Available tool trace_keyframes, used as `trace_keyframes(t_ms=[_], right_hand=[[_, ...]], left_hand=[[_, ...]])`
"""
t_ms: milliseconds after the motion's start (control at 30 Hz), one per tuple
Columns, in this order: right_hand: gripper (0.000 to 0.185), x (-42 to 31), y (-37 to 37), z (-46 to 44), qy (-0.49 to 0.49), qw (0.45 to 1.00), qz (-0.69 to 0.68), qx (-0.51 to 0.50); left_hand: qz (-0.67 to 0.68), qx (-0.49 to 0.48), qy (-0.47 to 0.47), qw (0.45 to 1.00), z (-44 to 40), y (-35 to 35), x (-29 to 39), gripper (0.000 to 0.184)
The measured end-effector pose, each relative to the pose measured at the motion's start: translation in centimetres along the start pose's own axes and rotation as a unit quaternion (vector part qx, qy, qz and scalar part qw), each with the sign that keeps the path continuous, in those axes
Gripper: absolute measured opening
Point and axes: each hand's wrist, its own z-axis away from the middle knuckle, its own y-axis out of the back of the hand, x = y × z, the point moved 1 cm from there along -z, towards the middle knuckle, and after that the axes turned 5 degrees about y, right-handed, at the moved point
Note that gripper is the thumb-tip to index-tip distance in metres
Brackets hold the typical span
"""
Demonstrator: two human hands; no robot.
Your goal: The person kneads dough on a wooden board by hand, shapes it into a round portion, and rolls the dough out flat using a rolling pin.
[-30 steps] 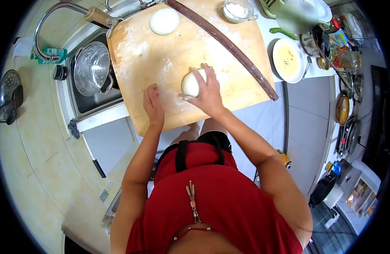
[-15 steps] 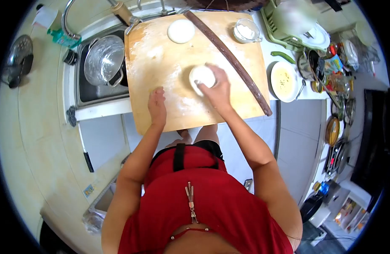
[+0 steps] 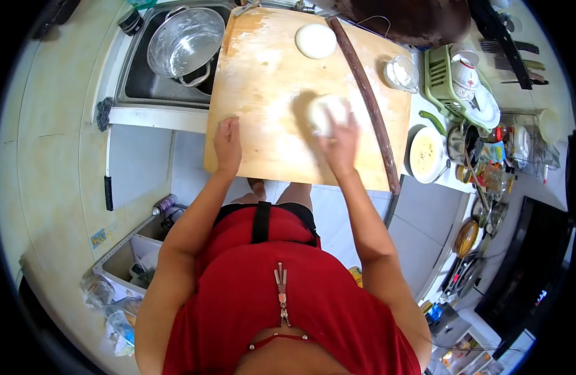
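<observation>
My right hand (image 3: 341,145) grips a round piece of white dough (image 3: 323,111) over the floured wooden board (image 3: 263,94). The hand and dough are blurred by motion, and a dark shadow falls to their left. Whether the dough touches the board I cannot tell. Near the board's left front side, my left hand (image 3: 228,147) is seen side-on, fingers extended and slightly bent, holding nothing. Another smooth dough disc (image 3: 315,41) lies at the far side of the board. A long dark rolling pin (image 3: 365,94) lies along the right side. Behind it stands a glass cup (image 3: 400,74) with white powder.
A metal pot (image 3: 185,44) sits over the sink (image 3: 132,81) at left. To the right are a plate of yellow liquid (image 3: 427,154), a green pepper (image 3: 432,122) and a green dish rack (image 3: 439,81) with dishes. Knives hang on the wall rack (image 3: 500,44).
The view has shifted, so the board appears farther right and higher. My right hand has turned from the dough's right side to its near side. My left hand is closer to the board's left edge.
</observation>
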Motion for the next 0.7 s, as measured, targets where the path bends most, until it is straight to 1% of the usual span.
trace_keyframes(t_ms=[33, 100, 133, 167, 200, 233, 267, 333, 367, 433, 500, 533, 567, 600, 667, 700], right_hand=[[0.076, 0.3, -3.2, 1.0, -0.040, 0.988, 0.012, -0.151], [0.073, 0.8, -3.9, 0.1, -0.068, 0.985, 0.040, -0.151], [0.071, 0.7, -3.3, -1.4, -0.064, 0.991, 0.030, -0.118], [0.068, 0.5, -2.2, -2.3, -0.070, 0.993, 0.019, -0.088], [0.065, 0.2, -0.5, -4.0, -0.055, 0.997, 0.026, -0.049], [0.062, 0.1, 1.0, -5.9, -0.040, 0.999, 0.028, 0.012], [0.061, -0.9, 3.1, -8.0, -0.045, 0.997, -0.009, 0.067], [0.061, -2.4, 6.0, -11.2, -0.010, 0.993, -0.004, 0.120], [0.061, -2.8, 6.3, -12.1, 0.009, 0.989, -0.002, 0.147], [0.069, -3.0, 4.0, -12.5, 0.016, 0.992, 0.029, 0.121], [0.071, -0.6, -2.3, -9.8, 0.007, 0.998, 0.057, 0.013], [0.070, 0.5, -5.3, -7.4, -0.036, 0.995, 0.073, -0.062], [0.070, 1.5, -7.7, -5.4, -0.079, 0.983, 0.089, -0.138], [0.070, 1.8, -8.3, -5.7, -0.039, 0.988, 0.096, -0.115], [0.069, 1.9, -9.2, -4.8, -0.041, 0.985, 0.117, -0.119], [0.069, 2.4, -9.3, -6.0, -0.035, 0.985, 0.135, -0.104]], left_hand=[[-0.013, 0.000, -0.007, 1.000, 0.0, 0.3, -0.3, 0.029], [-0.052, 0.001, 0.008, 0.999, -0.7, 0.8, 0.1, 0.029], [-0.075, 0.002, 0.023, 0.997, -0.3, 1.4, 0.0, 0.029], [-0.079, 0.002, 0.024, 0.997, 0.5, 2.1, 0.0, 0.029], [-0.076, 0.006, 0.013, 0.997, -0.2, 1.9, 0.1, 0.028], [-0.072, 0.011, 0.005, 0.997, -0.5, 1.7, 0.4, 0.027], [-0.066, 0.004, -0.023, 0.998, -0.1, 1.7, 1.2, 0.026], [-0.053, -0.006, -0.085, 0.995, 0.5, 1.3, 3.1, 0.024], [-0.104, -0.009, -0.127, 0.986, 0.5, 1.1, 3.3, 0.023], [-0.204, -0.014, -0.209, 0.956, 0.3, 0.8, 3.4, 0.022], [-0.222, -0.014, -0.231, 0.947, 0.1, 0.5, 3.2, 0.021], [-0.231, -0.014, -0.240, 0.943, 0.1, 0.4, 3.1, 0.021], [-0.231, -0.020, -0.227, 0.946, 0.1, 0.5, 3.0, 0.021], [-0.231, -0.021, -0.217, 0.948, -0.4, 0.3, 3.0, 0.022], [-0.237, -0.032, -0.187, 0.953, 1.0, 1.3, 2.9, 0.022], [-0.230, -0.026, -0.191, 0.954, 0.2, 0.7, 3.1, 0.022]])
